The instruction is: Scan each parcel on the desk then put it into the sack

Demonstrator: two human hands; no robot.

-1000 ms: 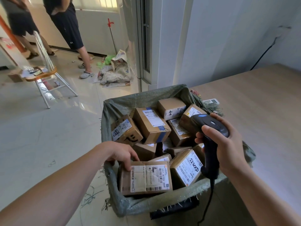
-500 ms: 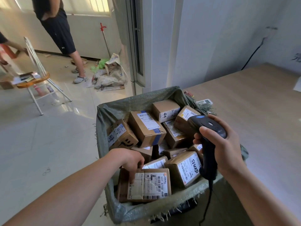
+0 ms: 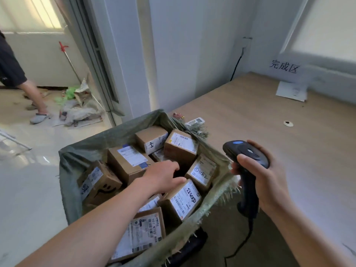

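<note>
A green woven sack (image 3: 86, 149) stands open against the desk's left edge, filled with several brown cardboard parcels bearing white labels. A flat parcel (image 3: 142, 232) lies at the sack's near rim. My left hand (image 3: 163, 176) reaches over the middle of the sack with relaxed fingers and nothing in it. Its thumb lies along the top of a labelled parcel (image 3: 183, 199). My right hand (image 3: 269, 180) grips the handle of a black barcode scanner (image 3: 248, 155) just right of the sack, above the wooden desk (image 3: 289, 143). The scanner's cable hangs down.
On the desk lie a white sheet (image 3: 291, 91) near the far wall, a small round object (image 3: 288, 123) and a white device (image 3: 195, 120) beside the sack. At the far left a person (image 3: 11, 70) stands on the tiled floor near a rubbish pile (image 3: 77, 108).
My left hand has let go of the flat parcel at the sack's near rim and moved up over the middle of the sack. The view has swung right toward the desk.
</note>
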